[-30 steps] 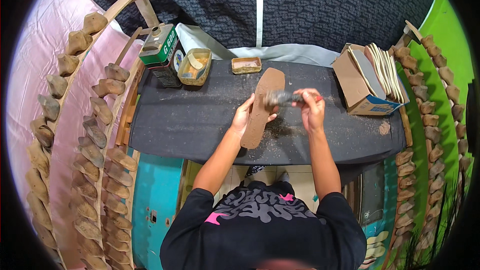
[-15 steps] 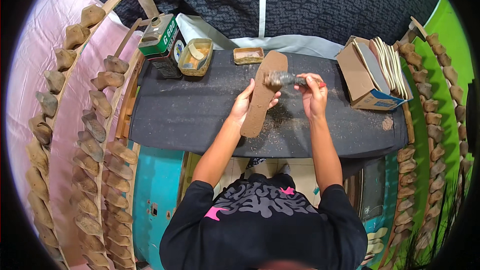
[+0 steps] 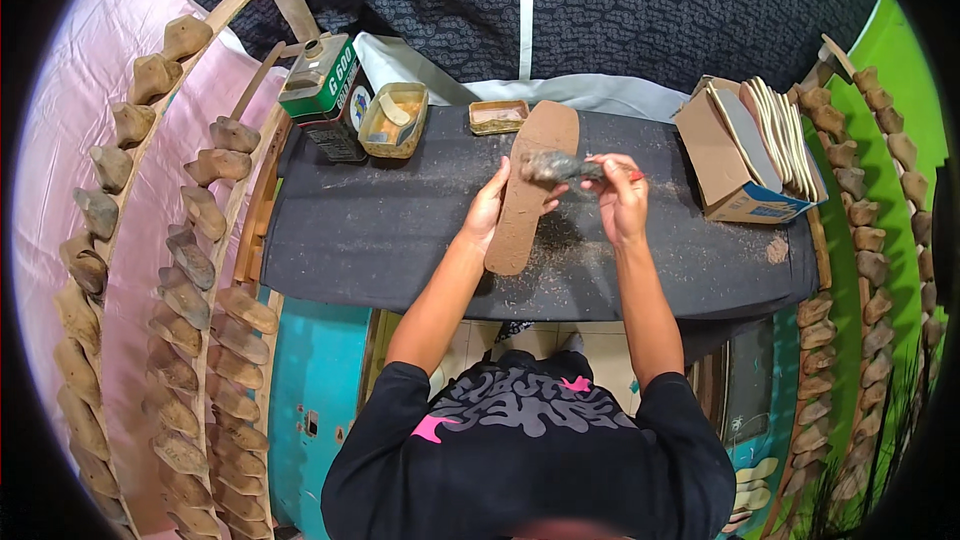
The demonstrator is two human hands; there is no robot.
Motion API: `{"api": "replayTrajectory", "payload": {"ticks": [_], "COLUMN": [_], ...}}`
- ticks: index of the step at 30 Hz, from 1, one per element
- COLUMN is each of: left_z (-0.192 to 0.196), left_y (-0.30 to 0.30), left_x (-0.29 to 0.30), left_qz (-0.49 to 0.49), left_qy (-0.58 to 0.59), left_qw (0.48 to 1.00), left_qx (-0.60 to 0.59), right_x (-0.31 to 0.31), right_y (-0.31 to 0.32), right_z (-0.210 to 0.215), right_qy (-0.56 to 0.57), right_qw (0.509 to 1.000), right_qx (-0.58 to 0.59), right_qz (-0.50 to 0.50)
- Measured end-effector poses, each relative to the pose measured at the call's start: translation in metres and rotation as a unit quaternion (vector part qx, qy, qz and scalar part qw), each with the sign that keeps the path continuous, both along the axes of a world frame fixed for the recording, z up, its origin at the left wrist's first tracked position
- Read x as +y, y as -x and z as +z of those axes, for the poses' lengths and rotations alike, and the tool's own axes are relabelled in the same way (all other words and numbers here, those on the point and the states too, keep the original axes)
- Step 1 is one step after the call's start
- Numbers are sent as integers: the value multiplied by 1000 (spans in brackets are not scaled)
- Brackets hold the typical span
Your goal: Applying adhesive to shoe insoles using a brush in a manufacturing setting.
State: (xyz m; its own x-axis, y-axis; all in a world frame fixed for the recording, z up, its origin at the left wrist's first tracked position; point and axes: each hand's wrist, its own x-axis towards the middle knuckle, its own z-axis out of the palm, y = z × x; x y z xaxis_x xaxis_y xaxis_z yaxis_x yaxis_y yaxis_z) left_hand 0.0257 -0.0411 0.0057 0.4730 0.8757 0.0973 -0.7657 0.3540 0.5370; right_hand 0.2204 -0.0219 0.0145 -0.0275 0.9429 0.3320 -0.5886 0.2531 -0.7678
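Note:
A long tan shoe sole [image 3: 532, 172] is held tilted above the black worktable [image 3: 380, 230]. My left hand [image 3: 490, 210] grips the sole along its left edge near the middle. My right hand [image 3: 622, 198] holds a dirty grey brush [image 3: 556, 166] by a red-tipped handle, with the brush head pressed against the upper part of the sole. Brown dust lies scattered on the table below the sole.
A green tin can [image 3: 325, 90], a yellowish glue tray [image 3: 393, 120] and a small flat tin [image 3: 498, 116] stand at the table's far edge. A cardboard box of insoles [image 3: 745, 150] sits at the right. Racks of wooden shoe lasts [image 3: 190, 270] line both sides.
The sole and both hands have moved a little farther from me, toward the table's far edge. The brush stays on the sole's upper part.

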Motion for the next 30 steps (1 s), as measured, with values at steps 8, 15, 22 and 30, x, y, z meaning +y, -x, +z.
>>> {"api": "replayTrajectory", "payload": {"ticks": [8,15,22,30], "left_z": [-2,0,10,3], "left_y": [0,5,1,4], "left_x": [8,21,19,32], "left_qz": [73,67,75,78], "left_qy": [-1,-34,-16,12], "left_qw": [995,995,994,996], "left_qx": [63,70,78,34], "right_x": [-1,-5,1,-15], "right_y": [-9,-4,-14,-10], "right_z": [-10,-18,1,-15], "right_qy": [-17,-3,-57,-33], "right_qw": [997,995,992,988], "right_qx": [-1,-42,-71,-89], "right_qz": [71,92,86,121]}}
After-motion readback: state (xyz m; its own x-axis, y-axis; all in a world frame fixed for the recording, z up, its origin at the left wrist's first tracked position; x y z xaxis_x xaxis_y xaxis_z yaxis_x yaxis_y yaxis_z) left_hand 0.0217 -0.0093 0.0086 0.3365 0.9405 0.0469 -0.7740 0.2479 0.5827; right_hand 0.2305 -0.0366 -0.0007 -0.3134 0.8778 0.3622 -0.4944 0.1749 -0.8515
